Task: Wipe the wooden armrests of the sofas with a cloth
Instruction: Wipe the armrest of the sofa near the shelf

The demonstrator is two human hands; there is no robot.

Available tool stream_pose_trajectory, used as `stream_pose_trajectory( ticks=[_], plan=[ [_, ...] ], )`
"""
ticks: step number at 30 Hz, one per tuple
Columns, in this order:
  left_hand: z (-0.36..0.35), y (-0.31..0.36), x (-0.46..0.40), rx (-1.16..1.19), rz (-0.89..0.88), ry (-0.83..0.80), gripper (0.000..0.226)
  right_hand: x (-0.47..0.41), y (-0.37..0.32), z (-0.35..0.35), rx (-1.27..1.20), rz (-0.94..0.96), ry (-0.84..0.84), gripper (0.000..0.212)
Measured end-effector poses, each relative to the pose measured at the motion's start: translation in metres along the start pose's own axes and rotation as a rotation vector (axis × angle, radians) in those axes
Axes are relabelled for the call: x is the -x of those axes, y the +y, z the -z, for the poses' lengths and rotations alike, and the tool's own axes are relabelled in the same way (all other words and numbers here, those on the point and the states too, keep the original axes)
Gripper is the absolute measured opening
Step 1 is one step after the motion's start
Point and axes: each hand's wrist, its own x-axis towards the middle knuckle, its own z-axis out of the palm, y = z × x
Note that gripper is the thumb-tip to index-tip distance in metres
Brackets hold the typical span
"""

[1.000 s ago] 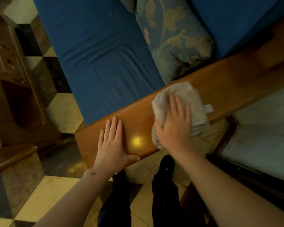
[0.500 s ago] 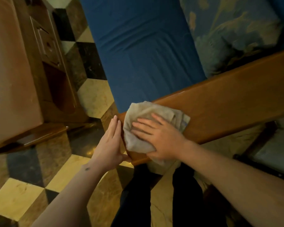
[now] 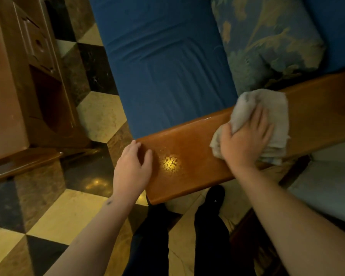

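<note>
Armrest (image 3: 189, 156) first: a broad plank of glossy orange-brown wood, running from the lower middle of the view up toward the right, its blunt end pointing at the floor (image 3: 72, 208) of cream and dark diamond tiles. Behind it lies the sofa seat (image 3: 163, 72), deep blue and faintly creased, with a floral cushion (image 3: 271, 42) leaning in the corner against the armrest's far edge. A dark wooden cabinet (image 3: 28, 76) stands to the left, well apart from the sofa. Black trouser legs (image 3: 207, 226) show below the armrest's end.

On the armrest, toward its right half, sits the cloth (image 3: 271, 110), a bunched pale grey rag that spills a little over the near edge. The right hand (image 3: 247, 140) presses flat on top of it, fingers spread and curled over the cloth, gripping it against the wood. The left hand (image 3: 132, 168) rests at the very end of the armrest, loose and empty, fingers bent over the corner. Between the two hands a small bright glint (image 3: 170, 163) of lamp light shines on the polish.
</note>
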Motion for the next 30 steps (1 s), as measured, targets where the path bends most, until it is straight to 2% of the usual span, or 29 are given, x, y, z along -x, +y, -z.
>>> stream_pose_trajectory(
  ticks=[1, 3, 5, 8, 10, 13, 15, 16, 18, 20, 22, 26, 30],
  plan=[
    [0.002, 0.003, -0.004, 0.102, 0.047, 0.023, 0.050, 0.017, -0.016, -0.004, 0.009, 0.051, -0.031, 0.084],
    [0.005, 0.008, -0.010, 0.213, 0.107, 0.028, 0.050, 0.055, -0.052, -0.015, 0.053, 0.201, -0.137, 0.089],
    [0.007, 0.007, -0.008, 0.236, 0.091, 0.041, 0.056, 0.103, -0.086, -0.030, 0.098, 0.470, -0.258, 0.094],
    [0.006, 0.003, 0.001, 0.281, 0.070, 0.038, 0.065, 0.149, -0.099, -0.041, -0.019, 0.827, -0.375, 0.091],
    [0.003, 0.003, 0.004, 0.246, 0.075, 0.040, 0.068, 0.139, -0.075, -0.039, -0.075, 1.004, -0.411, 0.079],
    [-0.010, 0.019, 0.011, -0.029, -0.019, 0.016, 0.063, 0.092, -0.002, -0.027, -0.024, 1.294, -0.444, 0.076],
    [-0.027, 0.043, 0.017, -0.130, -0.080, -0.029, 0.063, 0.044, 0.061, -0.007, 0.017, 1.344, -0.443, 0.077],
    [-0.033, 0.051, 0.020, -0.166, -0.110, -0.048, 0.063, 0.020, 0.089, 0.001, 0.043, 1.320, -0.439, 0.081],
    [-0.053, 0.075, 0.023, -0.211, -0.179, -0.098, 0.065, -0.033, 0.152, 0.026, 0.096, 1.138, -0.413, 0.090],
    [-0.070, 0.101, 0.022, -0.241, -0.260, -0.136, 0.067, -0.075, 0.198, 0.053, 0.055, 0.796, -0.374, 0.093],
    [-0.091, 0.133, 0.022, -0.292, -0.356, -0.170, 0.071, -0.109, 0.231, 0.074, 0.017, 0.447, -0.278, 0.086],
    [-0.116, 0.180, 0.024, -0.364, -0.460, -0.208, 0.081, -0.150, 0.238, 0.078, -0.008, 0.092, -0.083, 0.074],
    [-0.123, 0.207, 0.018, -0.355, -0.419, -0.211, 0.086, -0.150, 0.192, 0.061, -0.082, -0.229, 0.057, 0.076]
  ],
)
